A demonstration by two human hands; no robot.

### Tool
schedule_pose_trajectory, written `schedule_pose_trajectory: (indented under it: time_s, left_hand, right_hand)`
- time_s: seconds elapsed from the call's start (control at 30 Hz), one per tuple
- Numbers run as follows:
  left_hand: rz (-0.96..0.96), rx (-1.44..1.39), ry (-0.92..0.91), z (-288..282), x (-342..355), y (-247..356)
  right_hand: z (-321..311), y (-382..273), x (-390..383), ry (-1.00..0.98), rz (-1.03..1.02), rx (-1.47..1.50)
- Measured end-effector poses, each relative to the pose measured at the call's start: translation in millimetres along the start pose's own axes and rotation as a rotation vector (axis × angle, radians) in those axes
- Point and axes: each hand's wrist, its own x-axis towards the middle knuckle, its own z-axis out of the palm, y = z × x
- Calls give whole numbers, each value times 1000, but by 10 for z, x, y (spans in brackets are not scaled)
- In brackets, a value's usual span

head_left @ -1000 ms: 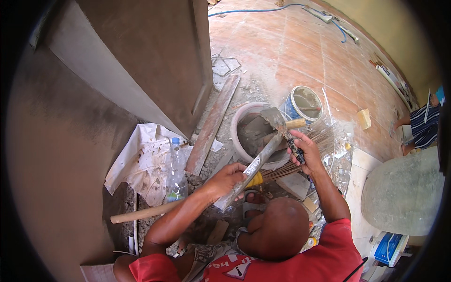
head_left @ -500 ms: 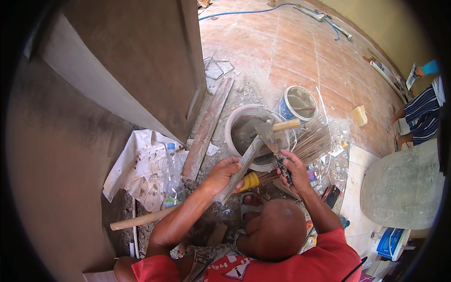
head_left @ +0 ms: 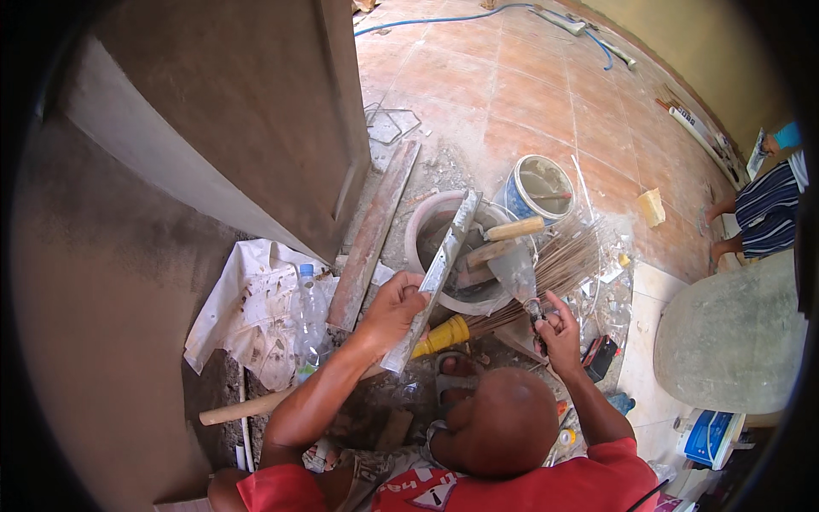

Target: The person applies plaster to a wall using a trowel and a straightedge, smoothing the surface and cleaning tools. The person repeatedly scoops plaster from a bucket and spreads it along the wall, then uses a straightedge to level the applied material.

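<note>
In my left hand (head_left: 395, 311) is a long, narrow metal straightedge (head_left: 445, 254) smeared with grey mortar, my fingers wrapped round its lower half. It slants up and away, with its far end over a round mortar bucket (head_left: 414, 243). My right hand (head_left: 559, 331) grips the dark handle of a putty knife (head_left: 514, 271), its wide blade pointing away over the bucket's right side. A gap separates the blade from the straightedge. Wooden-handled tools (head_left: 514, 229) lie in or across the bucket. Beneath my hands is a broom with a yellow grip (head_left: 442, 335).
A smaller blue-and-white bucket (head_left: 546, 183) stands behind the mortar bucket. A plank (head_left: 373, 243), a plastic bottle (head_left: 309, 320) and a dirty sheet (head_left: 252, 299) lie to the left. At right are a large, dusty translucent container (head_left: 725, 337) and another person (head_left: 763, 209) holding a trowel.
The putty knife has moved right and nearer to me, off the straightedge it overlapped. The straightedge has swung up, its far end now higher and its mortar-smeared face showing.
</note>
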Motion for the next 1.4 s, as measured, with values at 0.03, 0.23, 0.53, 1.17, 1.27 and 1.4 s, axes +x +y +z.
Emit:
schedule_pose_trajectory:
  time_s: [0.03,0.23,0.53,1.17,1.27,1.4]
  left_hand:
    - [3,48,23,2,-11,-20]
    - [24,205,91,66,-6,-43]
    - [54,171,59,31,-180,-34]
    - [-58,231,101,-392,-461,22]
    - [-80,217,34,-368,-370,58]
    - [-67,196,-66,-676,-210,7]
  right_hand:
    - [16,-46,-13,79,-120,-68]
    - [228,-397,167,-109,-830,-698]
    - [401,-270,404,-126,-857,-690]
    - [722,-215,855,-2,-667,-747]
    - [641,-176,754,96,-678,-752]
    - [516,-30,872,203,-601,-762]
